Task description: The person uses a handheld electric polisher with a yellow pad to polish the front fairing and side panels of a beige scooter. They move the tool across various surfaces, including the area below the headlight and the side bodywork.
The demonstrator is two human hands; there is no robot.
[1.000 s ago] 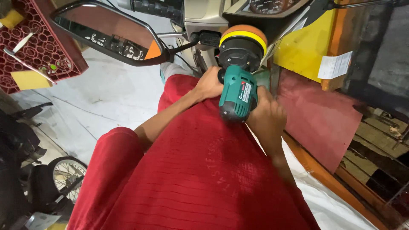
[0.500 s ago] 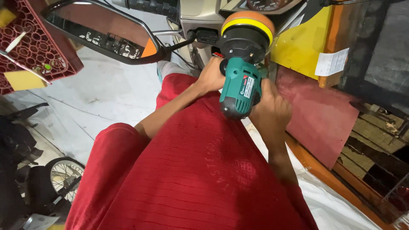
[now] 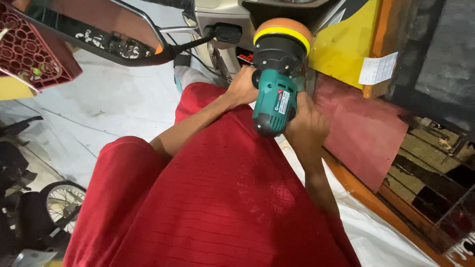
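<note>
I hold a green power polisher (image 3: 275, 101) with a black head and an orange-and-yellow foam pad (image 3: 283, 32) in front of my chest. My left hand (image 3: 242, 87) grips its left side near the head. My right hand (image 3: 307, 123) wraps the green body from the right. The pad faces up toward the pale body panel of a scooter (image 3: 217, 20) just ahead. My red shirt (image 3: 213, 198) fills the lower part of the view.
A scooter mirror on a black stalk (image 3: 99, 29) juts out at upper left. A red plastic crate (image 3: 29, 54) sits at far left. Yellow and red boards (image 3: 356, 113) lean at right. A small spoked wheel (image 3: 62, 202) lies at lower left on the white floor sheet.
The polisher and both hands have risen a little toward the scooter panel, and the view has tilted so the mirror and crate slid up and left.
</note>
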